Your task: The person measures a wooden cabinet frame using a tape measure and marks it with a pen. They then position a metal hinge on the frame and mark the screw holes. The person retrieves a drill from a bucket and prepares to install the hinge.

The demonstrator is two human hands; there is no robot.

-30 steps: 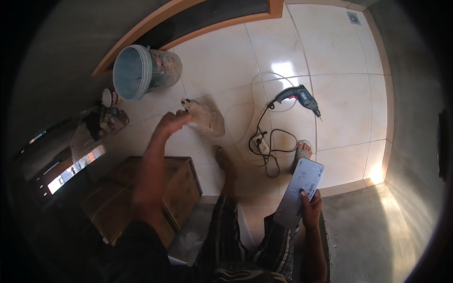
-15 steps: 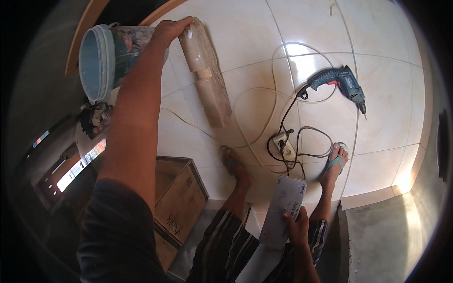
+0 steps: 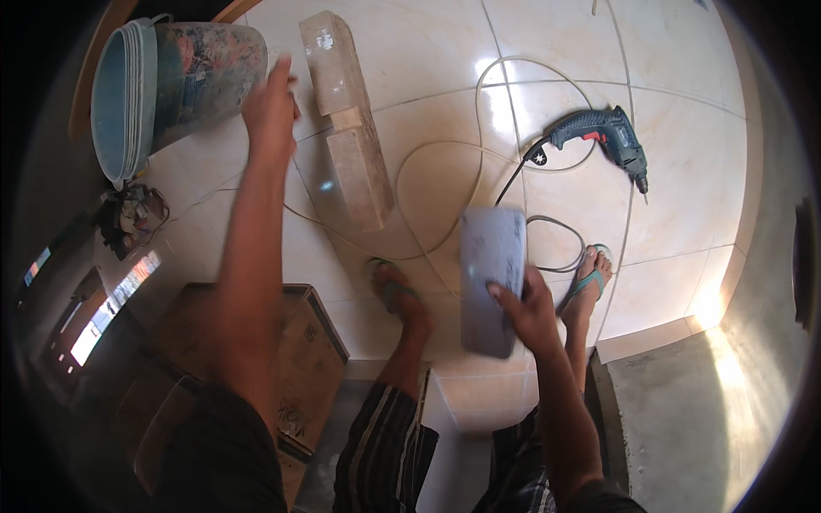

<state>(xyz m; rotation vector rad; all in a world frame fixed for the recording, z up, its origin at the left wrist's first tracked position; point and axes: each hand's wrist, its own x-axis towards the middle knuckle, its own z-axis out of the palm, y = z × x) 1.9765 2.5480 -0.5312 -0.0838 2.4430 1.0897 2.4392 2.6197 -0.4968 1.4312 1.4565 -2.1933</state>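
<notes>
My right hand grips a flat grey rectangular slab with rounded corners by its right edge, thumb over its face. It is held up between my feet, covering the cable behind it. My left hand is raised, slightly blurred, with fingers stretched out and nothing visible in them. It is between a tipped clear bucket with a pale blue rim and a long notched wooden block. The block lies on the tiled floor, apart from the hand.
A dark drill with red trigger lies on the tiles to the right. A pale cable loops across the floor. A wooden box stands at lower left, near a dark tangled heap. Both feet wear green flip-flops.
My left hand has let go of the wooden block's far end and drawn back toward me. My right hand has raised the grey slab forward, over the power strip.
</notes>
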